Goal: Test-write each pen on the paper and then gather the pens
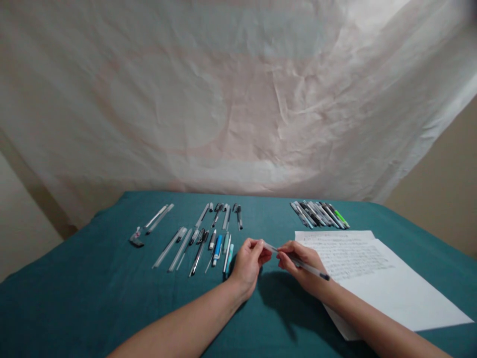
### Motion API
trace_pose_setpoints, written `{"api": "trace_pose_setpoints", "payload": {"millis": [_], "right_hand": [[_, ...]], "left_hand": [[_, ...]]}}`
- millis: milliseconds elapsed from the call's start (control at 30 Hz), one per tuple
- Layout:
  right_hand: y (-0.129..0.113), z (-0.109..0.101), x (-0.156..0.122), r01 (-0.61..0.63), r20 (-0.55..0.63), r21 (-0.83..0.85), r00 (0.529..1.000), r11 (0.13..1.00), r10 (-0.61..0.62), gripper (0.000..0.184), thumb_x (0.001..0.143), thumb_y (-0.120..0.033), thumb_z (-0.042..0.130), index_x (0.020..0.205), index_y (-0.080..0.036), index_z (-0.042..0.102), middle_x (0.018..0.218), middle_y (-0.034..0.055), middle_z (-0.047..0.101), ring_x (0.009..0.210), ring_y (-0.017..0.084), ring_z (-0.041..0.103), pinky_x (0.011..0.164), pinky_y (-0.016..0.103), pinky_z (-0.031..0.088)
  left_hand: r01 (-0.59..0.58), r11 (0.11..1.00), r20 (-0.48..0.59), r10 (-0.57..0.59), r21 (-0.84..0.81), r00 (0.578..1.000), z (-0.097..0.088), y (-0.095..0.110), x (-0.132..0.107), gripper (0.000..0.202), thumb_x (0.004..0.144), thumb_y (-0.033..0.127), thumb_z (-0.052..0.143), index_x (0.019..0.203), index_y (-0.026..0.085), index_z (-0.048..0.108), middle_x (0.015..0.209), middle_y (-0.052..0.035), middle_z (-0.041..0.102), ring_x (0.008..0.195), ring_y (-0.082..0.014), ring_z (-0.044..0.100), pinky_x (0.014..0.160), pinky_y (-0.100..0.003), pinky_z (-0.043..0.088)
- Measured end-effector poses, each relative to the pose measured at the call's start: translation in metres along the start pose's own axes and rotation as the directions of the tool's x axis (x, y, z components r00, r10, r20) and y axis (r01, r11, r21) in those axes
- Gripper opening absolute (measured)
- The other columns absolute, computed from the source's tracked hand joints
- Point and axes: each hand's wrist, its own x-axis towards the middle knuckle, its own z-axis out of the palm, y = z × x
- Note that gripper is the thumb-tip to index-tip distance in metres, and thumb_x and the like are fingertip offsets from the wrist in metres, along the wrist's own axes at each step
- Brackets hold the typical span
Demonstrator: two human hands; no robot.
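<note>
Forearms: both bare, coming in from 6 o'clock over the teal tablecloth (74, 298) and meeting near the middle of the table.
Loose piece: small dark and clear pen part (136, 239), alone on the cloth, well out at 9 o'clock of the left hand.
Slanted pair: two clear pen barrels (159, 217) side by side at 10 o'clock of the left hand.
Near row: clear, black and blue pens (201, 247) lying side by side, just beside the left hand at 9 to 10 o'clock.
Far row: short line of grey and black pens (223, 215) at 11 o'clock of the left hand.
Left hand (249, 262): fingers curled, thumb and forefinger pinched tight on the pale end of the pen.
Pen: clear plastic pen with a dark tip (313, 269), held above the cloth between both hands, dark tip pointing to 4 o'clock.
Right hand (301, 268): fingers folded in, closed around the middle of the barrel.
Paper: white handwritten sheets (372, 278) at 3 o'clock of the right hand, partly under that forearm.
Packed group: grey, black and green pens (319, 215) at 1 o'clock of the right hand.
Backdrop: creased white cloth (238, 99) hanging at 12 o'clock behind the table.
</note>
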Motion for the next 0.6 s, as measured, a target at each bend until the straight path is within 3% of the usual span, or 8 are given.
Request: {"api": "trace_pose_setpoints", "payload": {"millis": [367, 600], "right_hand": [[-0.010, -0.006, 0.005, 0.092, 0.025, -0.069, 0.996, 0.993, -0.091, 0.006, 0.080, -0.023, 0.048, 0.079, -0.018, 0.051, 0.067, 0.0002, 0.057, 0.056, 0.009, 0.052, 0.054, 0.019, 0.039], [-0.021, -0.015, 0.011, 0.073, 0.085, -0.008, 0.994, 0.997, -0.072, 0.011, 0.082, -0.026, 0.047, 0.083, -0.017, 0.053, 0.064, -0.0006, 0.058, 0.055, 0.009, 0.052, 0.054, 0.019, 0.040]], "left_hand": [[0.000, 1.000, -0.014, 0.000, 0.029, 1.000, 0.004, 0.005, -0.001, 0.019, 0.071, 0.029, 0.062, 0.072, 0.014, 0.050, 0.068, 0.0006, 0.056, 0.067, -0.0094, 0.054, 0.066, -0.022, 0.042], [0.063, 0.993, -0.081, -0.071, -0.100, 0.994, 0.003, 0.005, 0.002, 0.016, 0.071, 0.024, 0.064, 0.075, 0.014, 0.052, 0.066, 0.0012, 0.055, 0.062, -0.0066, 0.052, 0.061, -0.018, 0.042]]}}
